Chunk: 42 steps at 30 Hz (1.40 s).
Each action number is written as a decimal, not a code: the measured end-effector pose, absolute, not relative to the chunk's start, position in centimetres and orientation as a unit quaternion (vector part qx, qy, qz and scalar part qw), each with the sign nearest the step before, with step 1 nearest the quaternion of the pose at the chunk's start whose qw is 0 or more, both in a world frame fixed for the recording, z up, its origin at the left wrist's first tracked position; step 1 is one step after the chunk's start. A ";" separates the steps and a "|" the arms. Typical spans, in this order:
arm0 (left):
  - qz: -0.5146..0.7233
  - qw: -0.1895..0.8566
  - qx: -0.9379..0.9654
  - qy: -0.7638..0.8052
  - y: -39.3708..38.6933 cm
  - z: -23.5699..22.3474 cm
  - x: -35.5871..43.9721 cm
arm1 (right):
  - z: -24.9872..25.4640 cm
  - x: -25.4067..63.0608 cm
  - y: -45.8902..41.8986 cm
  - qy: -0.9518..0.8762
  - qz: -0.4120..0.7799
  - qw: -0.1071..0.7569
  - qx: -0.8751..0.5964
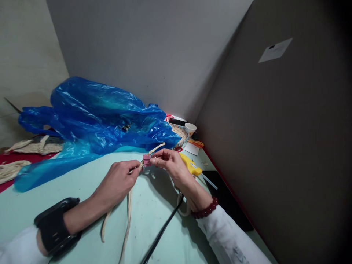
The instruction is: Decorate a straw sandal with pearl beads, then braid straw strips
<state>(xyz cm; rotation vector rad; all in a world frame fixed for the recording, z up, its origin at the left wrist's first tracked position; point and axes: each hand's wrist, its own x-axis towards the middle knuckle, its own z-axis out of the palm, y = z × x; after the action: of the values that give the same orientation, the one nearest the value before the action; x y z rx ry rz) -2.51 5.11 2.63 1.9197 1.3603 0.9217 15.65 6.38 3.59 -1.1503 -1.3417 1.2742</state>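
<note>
My left hand (121, 179) is closed in a pinch on a cream-coloured cord (129, 212), whose loose tails hang below it over the table. Just to its right, my right hand (172, 165) pinches a small pink clip (146, 160) that looks like a binder clip. The clip sits at the cord between both hands, and a short cord end (157, 147) sticks out above it. Fingers hide how the clip grips the cord. Beside my right hand lies a yellow glue gun (191, 165) with a clear glue stick (209, 181) in its back.
A large crumpled blue plastic bag (96, 110) covers the back left. Behind my right hand are a woven basket (180, 135) and a paper cup (190, 128). A black cable (162, 233) crosses the pale green table (88, 176). A dark panel (275, 139) borders the right side.
</note>
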 end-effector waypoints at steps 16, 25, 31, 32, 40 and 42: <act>0.219 0.613 0.578 0.492 3.3 1.1 -3.1 | 2.6 16.5 4.8 -0.562 0.568 0.359 -0.482; 0.159 0.593 0.622 0.485 -0.1 1.0 -3.5 | 3.4 17.1 3.0 -0.580 0.636 0.256 -0.440; 0.229 0.614 0.576 0.488 -0.2 1.4 -3.5 | 4.5 17.3 2.9 -0.573 0.644 0.316 -0.396; 0.242 0.617 0.563 0.493 0.0 1.3 -3.6 | 4.5 17.2 3.1 -0.558 0.659 0.330 -0.382; 0.328 0.620 0.480 0.526 1.0 0.6 -4.1 | 4.4 16.4 5.2 -0.486 0.740 0.354 -0.302; 0.350 0.626 0.446 0.536 1.1 0.5 -4.3 | 4.9 16.7 5.6 -0.559 0.683 0.329 -0.336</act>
<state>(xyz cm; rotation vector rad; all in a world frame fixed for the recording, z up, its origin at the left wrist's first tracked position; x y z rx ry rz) -4.30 1.09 0.49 1.0225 1.2305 0.8026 16.74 5.58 4.95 -0.8794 -1.4641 1.7867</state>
